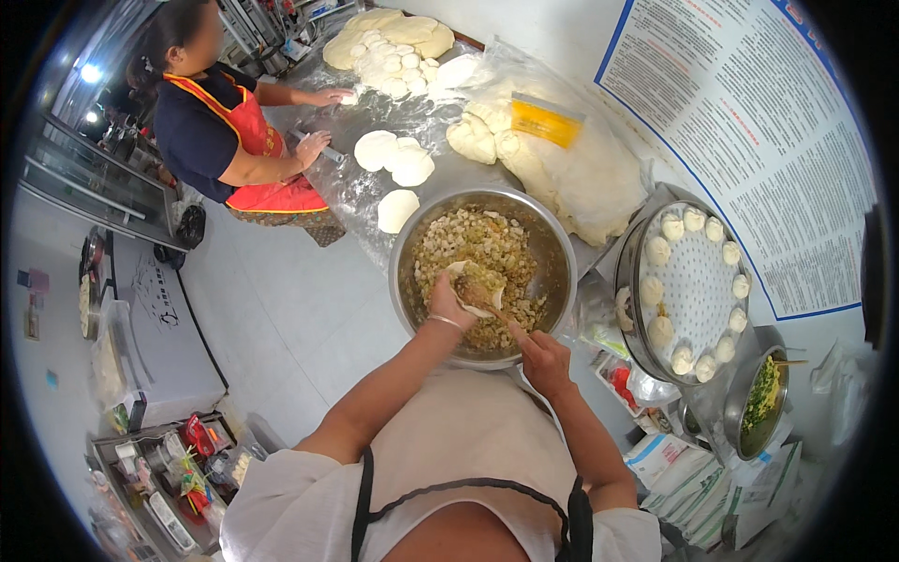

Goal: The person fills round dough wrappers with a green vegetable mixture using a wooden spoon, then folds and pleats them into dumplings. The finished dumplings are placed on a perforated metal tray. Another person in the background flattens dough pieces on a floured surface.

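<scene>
Before me stands a large steel bowl (558,281) holding chopped filling (484,232). Over it, my left hand (447,301) cups a round dough wrapper (496,295) with filling heaped on it. My right hand (542,357) grips the handle of a wooden spatula (500,316), whose blade rests against the filling in the wrapper. Beyond the bowl's far left rim, several flat dough rounds (398,211) lie on the floured metal table.
A steamer tray (692,281) at the right carries filled buns along its rim. Plastic-covered dough (555,168) lies behind the bowl. Another person (232,133) with a rolling pin (330,152) stands at the table's left. A bowl of green-and-yellow filling (762,400) sits lower right.
</scene>
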`<action>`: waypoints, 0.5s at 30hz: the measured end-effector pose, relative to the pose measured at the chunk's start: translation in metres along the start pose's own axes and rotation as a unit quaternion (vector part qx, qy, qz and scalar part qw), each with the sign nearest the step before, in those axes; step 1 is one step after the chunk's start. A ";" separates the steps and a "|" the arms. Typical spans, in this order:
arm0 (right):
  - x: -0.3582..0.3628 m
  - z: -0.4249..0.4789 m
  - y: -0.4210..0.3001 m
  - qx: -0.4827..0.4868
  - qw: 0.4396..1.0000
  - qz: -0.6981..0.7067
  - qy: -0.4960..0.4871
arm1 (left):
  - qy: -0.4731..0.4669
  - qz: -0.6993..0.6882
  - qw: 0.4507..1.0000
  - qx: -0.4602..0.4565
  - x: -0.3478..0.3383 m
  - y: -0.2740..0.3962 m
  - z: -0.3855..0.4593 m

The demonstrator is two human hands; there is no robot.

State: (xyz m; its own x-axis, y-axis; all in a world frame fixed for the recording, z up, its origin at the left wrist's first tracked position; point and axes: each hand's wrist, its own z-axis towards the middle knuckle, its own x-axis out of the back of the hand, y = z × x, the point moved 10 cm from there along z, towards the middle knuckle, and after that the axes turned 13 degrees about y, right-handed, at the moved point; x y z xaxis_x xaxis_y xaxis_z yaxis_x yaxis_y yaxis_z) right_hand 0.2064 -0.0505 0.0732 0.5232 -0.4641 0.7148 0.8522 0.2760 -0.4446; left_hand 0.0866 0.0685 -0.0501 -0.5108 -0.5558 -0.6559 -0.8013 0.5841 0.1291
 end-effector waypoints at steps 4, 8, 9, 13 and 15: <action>0.009 0.005 -0.004 0.013 1.000 0.007 0.027 | -0.004 0.024 0.999 0.031 -0.001 -0.003 -0.011; 0.031 0.024 -0.005 0.004 1.000 0.018 0.021 | -0.076 0.073 0.994 -0.011 0.008 0.018 0.000; 0.033 0.026 -0.004 0.016 1.000 -0.012 0.019 | -0.080 0.082 0.993 -0.019 0.006 0.021 -0.003; 0.037 0.030 0.014 0.036 0.996 -0.084 0.004 | -0.016 0.059 0.997 -0.038 0.014 0.029 -0.008; 0.039 0.028 0.020 0.016 0.996 -0.084 -0.011 | -0.041 0.065 0.997 -0.028 0.010 0.031 -0.013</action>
State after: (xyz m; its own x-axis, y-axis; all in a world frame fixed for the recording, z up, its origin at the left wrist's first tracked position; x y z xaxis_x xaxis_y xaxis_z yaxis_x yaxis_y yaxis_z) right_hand 0.2437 -0.0396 0.1075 0.3738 -0.4874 0.7891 0.9270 0.2239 -0.3008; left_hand 0.0530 0.0736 -0.0432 -0.5854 -0.4258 -0.6899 -0.7478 0.6123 0.2567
